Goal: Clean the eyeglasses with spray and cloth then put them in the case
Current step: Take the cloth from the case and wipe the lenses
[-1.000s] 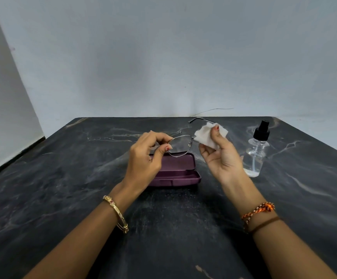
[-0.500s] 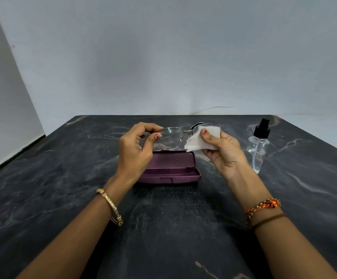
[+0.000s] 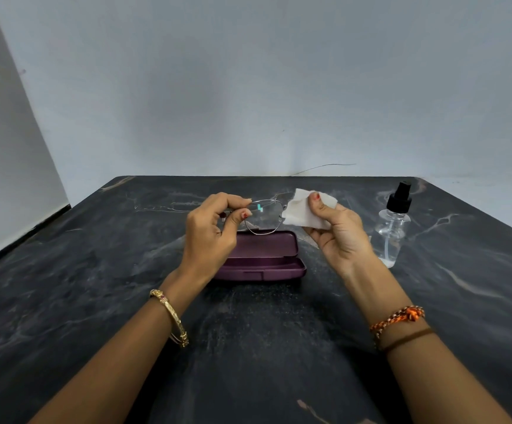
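Thin metal-framed eyeglasses [image 3: 264, 216] are held up above the open purple case [image 3: 264, 258]. My left hand [image 3: 212, 237] pinches the frame's left side between thumb and fingers. My right hand [image 3: 337, 231] grips a white cloth [image 3: 302, 212] folded over the glasses' right side, thumb on top of the cloth. The right lens is hidden by the cloth. A clear spray bottle [image 3: 392, 228] with a black nozzle stands to the right of my right hand on the dark marble table [image 3: 95, 286].
The table's back edge meets a pale wall. A second wall runs along the table's left side. A thin wire lies at the back edge behind the cloth.
Both hands lifted the glasses higher over the case. The cloth came against the right side of the frame, and the lens now faces me more squarely.
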### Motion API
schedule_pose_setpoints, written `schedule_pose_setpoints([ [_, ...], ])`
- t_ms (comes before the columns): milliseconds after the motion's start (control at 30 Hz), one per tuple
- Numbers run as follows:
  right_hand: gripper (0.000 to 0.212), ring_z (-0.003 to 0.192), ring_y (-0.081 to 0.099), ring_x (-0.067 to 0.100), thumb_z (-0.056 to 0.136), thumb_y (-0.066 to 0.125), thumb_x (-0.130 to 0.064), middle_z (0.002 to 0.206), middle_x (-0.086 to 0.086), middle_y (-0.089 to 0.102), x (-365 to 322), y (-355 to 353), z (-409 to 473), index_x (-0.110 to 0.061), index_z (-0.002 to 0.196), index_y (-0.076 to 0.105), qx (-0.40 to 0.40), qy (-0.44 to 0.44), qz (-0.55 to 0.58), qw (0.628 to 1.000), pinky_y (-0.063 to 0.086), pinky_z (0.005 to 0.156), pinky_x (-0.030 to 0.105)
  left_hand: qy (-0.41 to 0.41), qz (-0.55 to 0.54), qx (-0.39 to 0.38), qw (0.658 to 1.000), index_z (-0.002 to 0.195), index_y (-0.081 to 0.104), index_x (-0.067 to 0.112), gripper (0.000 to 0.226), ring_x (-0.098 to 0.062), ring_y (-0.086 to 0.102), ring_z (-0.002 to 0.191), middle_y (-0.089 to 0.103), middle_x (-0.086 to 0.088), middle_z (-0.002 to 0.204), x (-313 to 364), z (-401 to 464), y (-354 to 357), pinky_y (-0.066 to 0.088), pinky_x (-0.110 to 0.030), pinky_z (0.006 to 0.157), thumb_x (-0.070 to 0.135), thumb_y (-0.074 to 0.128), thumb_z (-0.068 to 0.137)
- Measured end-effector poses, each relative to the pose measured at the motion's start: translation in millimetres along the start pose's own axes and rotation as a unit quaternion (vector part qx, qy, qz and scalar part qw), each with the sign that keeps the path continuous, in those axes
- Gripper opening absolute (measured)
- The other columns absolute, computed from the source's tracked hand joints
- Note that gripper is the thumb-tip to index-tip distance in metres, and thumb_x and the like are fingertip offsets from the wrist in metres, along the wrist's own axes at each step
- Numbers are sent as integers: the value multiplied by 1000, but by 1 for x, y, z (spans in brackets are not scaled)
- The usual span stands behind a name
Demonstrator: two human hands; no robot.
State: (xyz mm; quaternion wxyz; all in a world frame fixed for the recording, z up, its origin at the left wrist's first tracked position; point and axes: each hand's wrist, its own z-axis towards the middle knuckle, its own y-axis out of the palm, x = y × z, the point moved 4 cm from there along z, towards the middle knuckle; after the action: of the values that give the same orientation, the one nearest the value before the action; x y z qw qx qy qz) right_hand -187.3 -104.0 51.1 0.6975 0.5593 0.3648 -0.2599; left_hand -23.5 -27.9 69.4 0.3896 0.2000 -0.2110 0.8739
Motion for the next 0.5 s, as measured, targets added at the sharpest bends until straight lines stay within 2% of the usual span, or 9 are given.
schedule_pose_setpoints([
  [133, 8, 58, 68, 6, 83, 60, -18, 60, -6, 72, -7, -4, 1, -10, 82, 61, 26, -28, -13, 999, 54, 53, 17, 22, 16, -9, 1000, 84, 64, -2, 10, -3, 55, 70, 61, -4, 81, 6, 1, 2, 46, -8, 71, -5, 62, 75],
  [233, 15, 57, 69, 8, 84, 59, -25, 60, -4, 72, -5, -5, 0, -11, 83, 60, 49, -16, 17, 999, 54, 50, 18, 34, 21, -13, 999, 84, 64, -2, 9, -8, 56, 78, 61, -3, 81, 9, 0, 4, 47, -13, 70, -1, 61, 75],
  [367, 3, 58, 68, 7, 79, 62, -9, 59, -4, 72, -1, -4, 0, -9, 81, 60, 31, -4, 10, 999, 55, 53, 17, 39, 33, -16, 999, 84, 64, -2, 10, -12, 56, 77, 60, -3, 80, 8, -3, 5, 46, -19, 70, 1, 60, 75],
  [500, 17, 63, 69, 9, 64, 63, 3, 62, -1, 73, -7, -3, 1, -6, 78, 63, -34, 2, -32, 999, 57, 57, 20, 17, 25, -3, 1000, 84, 64, -1, 9, -5, 54, 73, 61, -2, 81, 6, -1, 2, 45, -11, 70, -4, 61, 76],
])
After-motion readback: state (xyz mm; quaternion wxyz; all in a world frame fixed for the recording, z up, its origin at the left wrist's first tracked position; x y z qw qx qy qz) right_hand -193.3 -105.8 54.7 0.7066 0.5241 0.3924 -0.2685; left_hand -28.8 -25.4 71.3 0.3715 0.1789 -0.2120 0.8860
